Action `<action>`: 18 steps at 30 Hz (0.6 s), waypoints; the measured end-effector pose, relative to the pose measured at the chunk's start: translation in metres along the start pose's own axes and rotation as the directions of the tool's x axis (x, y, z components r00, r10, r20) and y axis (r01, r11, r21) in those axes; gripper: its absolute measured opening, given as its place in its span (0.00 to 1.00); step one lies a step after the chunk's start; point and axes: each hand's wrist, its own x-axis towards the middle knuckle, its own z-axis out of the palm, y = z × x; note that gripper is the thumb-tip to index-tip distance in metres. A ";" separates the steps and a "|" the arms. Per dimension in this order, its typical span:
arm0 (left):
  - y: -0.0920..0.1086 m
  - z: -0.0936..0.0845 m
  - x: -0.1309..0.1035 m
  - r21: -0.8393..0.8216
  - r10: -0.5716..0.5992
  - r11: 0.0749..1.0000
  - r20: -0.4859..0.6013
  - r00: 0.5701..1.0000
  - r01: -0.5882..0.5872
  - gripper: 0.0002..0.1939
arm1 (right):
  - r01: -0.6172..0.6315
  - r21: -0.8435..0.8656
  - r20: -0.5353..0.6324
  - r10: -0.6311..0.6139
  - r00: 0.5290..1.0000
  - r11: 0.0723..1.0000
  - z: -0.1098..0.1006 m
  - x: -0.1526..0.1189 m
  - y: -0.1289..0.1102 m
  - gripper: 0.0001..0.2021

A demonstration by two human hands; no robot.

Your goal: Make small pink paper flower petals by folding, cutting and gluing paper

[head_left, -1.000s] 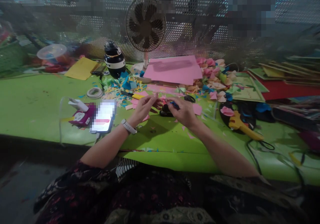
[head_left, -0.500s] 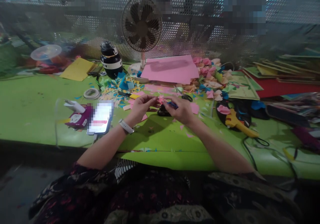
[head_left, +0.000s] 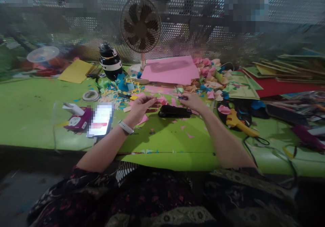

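Observation:
My left hand [head_left: 142, 106], with a white watch [head_left: 126, 127] on its wrist, pinches a small pink paper piece [head_left: 161, 100] at its fingertips. To the right, my right hand [head_left: 192, 102] is closed low over the table behind the stapler. A slim dark-blue object [head_left: 182, 98] shows at its fingertips; its kind is unclear. Between the hands a black stapler [head_left: 175, 112] lies on the green tabletop [head_left: 165, 137]. Pink paper scraps [head_left: 143, 119] lie around it.
Behind are pink sheets [head_left: 170, 69], a heap of paper flowers [head_left: 209, 72], a fan [head_left: 140, 25] and a black bottle [head_left: 110, 61]. A phone [head_left: 100, 120] and tape roll [head_left: 90, 96] lie left. A yellow glue gun [head_left: 240, 123] with its cord lies right.
My right hand has moved right and away from my left hand, taking the slim blue object off the pink paper. The stapler is now uncovered. My left hand still holds the paper.

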 end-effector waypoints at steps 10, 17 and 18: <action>-0.001 -0.001 0.000 0.012 -0.017 1.000 0.044 0.999 0.017 0.10 | 0.073 -0.026 -0.145 -0.076 0.986 0.997 -0.001 -0.005 -0.013 0.13; 0.002 0.000 -0.003 0.004 0.002 1.000 0.163 0.987 -0.003 0.23 | 0.396 0.324 -0.242 -0.329 0.913 0.859 0.001 -0.030 -0.062 0.11; 0.002 0.000 -0.003 0.005 0.006 1.000 0.183 0.983 -0.007 0.25 | 0.406 0.372 -0.220 -0.346 0.912 0.834 0.002 -0.033 -0.068 0.12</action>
